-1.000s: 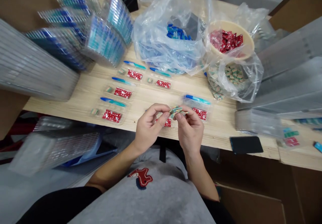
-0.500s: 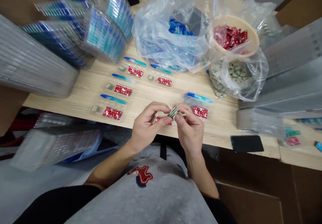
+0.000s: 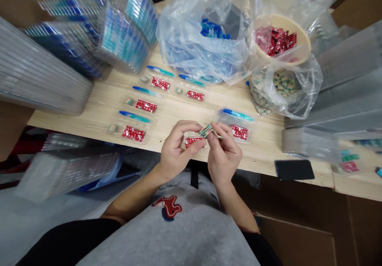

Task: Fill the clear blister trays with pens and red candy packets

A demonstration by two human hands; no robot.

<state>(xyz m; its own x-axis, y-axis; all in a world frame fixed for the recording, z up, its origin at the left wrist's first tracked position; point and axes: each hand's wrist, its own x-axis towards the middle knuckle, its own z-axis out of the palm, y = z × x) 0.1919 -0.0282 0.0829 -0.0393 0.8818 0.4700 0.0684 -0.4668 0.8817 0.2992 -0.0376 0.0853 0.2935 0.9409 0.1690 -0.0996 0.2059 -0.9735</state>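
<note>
Fingers of my right hand (image 3: 223,156) are pinched closed on a few striped pieces (image 3: 205,130), above the table's near edge. On my left hand (image 3: 177,152), thumb and forefinger stand parted at the pieces' left end; I can't tell whether the forefinger touches them. Half a second ago that thumb was closer, and now more of the red packet (image 3: 193,141) shows in the gap. The table (image 3: 170,110) is pale wood, with a cardboard box (image 3: 295,238) below at near right. Farther off sit a plastic bag (image 3: 203,57) of pens and, right of it, a cream tub (image 3: 305,41). My hands partly hide the red packet.
</note>
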